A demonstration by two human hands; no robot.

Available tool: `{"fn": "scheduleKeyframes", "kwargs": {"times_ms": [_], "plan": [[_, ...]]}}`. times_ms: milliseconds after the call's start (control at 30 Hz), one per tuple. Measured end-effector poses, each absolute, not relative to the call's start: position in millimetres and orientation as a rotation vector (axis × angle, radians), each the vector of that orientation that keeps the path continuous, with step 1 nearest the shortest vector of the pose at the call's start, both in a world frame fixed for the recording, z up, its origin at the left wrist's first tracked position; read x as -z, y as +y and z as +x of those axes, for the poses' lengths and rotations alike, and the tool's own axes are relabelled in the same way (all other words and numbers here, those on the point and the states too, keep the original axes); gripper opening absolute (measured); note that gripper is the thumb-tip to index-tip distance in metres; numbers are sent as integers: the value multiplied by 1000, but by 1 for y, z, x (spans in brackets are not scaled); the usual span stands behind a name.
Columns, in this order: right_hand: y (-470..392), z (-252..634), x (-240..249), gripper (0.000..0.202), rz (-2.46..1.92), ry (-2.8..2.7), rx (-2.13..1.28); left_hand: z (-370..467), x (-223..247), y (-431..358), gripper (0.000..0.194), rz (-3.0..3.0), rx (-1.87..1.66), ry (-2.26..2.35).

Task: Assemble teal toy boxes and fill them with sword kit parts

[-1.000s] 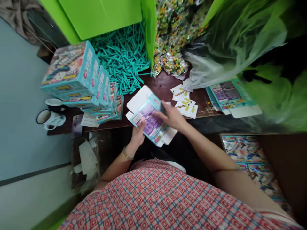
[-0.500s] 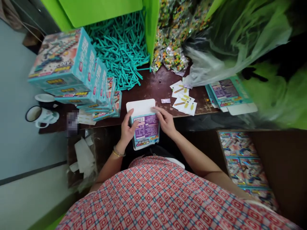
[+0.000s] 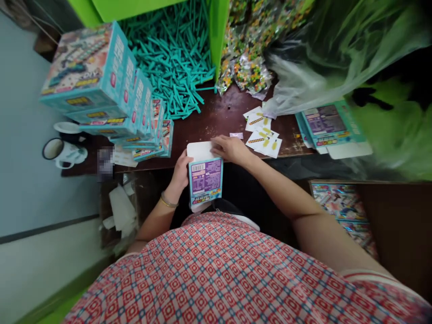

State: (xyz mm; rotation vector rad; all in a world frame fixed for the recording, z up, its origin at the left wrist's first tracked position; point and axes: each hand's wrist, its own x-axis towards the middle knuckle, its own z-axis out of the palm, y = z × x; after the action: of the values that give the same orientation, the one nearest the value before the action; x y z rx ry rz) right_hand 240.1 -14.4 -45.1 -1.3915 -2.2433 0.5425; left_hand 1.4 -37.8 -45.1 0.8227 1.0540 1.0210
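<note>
A small blue and purple cardboard box (image 3: 205, 182) is held upright over my lap, its printed back facing me and its white top flap (image 3: 199, 151) sticking up. My left hand (image 3: 181, 173) grips the box along its left edge, thumb near the top corner. At the flap's right side, my right hand (image 3: 231, 150) has its fingers bent and closed on the white card. Just beyond the box, a small pale purple packet (image 3: 236, 135) lies on the dark table, near several white printed cards (image 3: 263, 141).
Finished-looking boxes (image 3: 116, 67) are stacked at left beside an enamel mug (image 3: 67, 153). Teal sticks (image 3: 175, 63) spill from a green bin (image 3: 219, 40). Bags of coloured beads (image 3: 251, 74) lie behind. Flat boxes (image 3: 332, 126) rest at right, and a carton of boxes (image 3: 340, 202) stands below.
My right hand has moved up and left from the box's right edge onto the flap, fingers now more bent. My left hand keeps its hold. The view has shifted slightly.
</note>
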Motion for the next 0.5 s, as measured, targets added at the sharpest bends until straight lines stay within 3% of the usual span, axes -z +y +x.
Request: {"fn": "scheduleKeyframes", "kwargs": {"times_ms": [133, 300, 500], "plan": [[-18, 233, 52, 42, -1142, -2300, -559, -6, 50, -40, 55, 795, -1066, 1148], [-26, 229, 51, 51, -1035, -2061, -926, -8, 49, -43, 60, 826, -1077, 1119], [-20, 225, 43, 54, -1060, -1891, -1256, 0, 43, -44, 41, 922, -1088, 1102]]}}
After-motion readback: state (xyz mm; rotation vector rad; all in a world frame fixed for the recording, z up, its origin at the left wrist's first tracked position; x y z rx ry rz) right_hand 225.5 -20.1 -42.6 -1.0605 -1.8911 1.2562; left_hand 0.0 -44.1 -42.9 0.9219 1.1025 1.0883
